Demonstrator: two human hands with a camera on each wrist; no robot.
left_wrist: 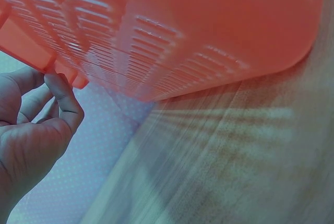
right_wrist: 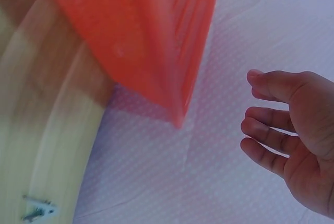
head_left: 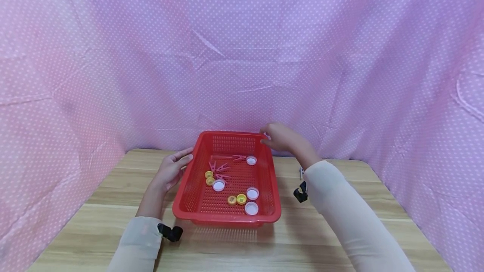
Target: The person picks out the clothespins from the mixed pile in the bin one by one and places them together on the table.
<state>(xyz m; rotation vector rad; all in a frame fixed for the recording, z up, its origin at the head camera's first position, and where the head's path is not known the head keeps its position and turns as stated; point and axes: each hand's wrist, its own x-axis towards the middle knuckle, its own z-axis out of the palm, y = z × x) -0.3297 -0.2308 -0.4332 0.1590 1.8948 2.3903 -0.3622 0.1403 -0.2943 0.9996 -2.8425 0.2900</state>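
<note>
A red plastic basket (head_left: 227,218) with slotted walls sits at the middle of the wooden table. Inside lie several pink clothespins (head_left: 222,167), several yellow caps (head_left: 241,199) and several white round lids (head_left: 251,208). My left hand (head_left: 171,172) pinches the basket's left rim between thumb and fingers, as the left wrist view shows. At the far right corner, my right hand (head_left: 281,137) is close to the rim. In the right wrist view the right hand (right_wrist: 308,140) has its fingers spread and loosely bent, with a gap between them and the basket.
A small pale clothespin (right_wrist: 40,209) lies on the table (head_left: 340,230) to the right of the basket, partly behind the right forearm in the head view. Pink dotted cloth (head_left: 242,74) hangs behind the table and along both sides.
</note>
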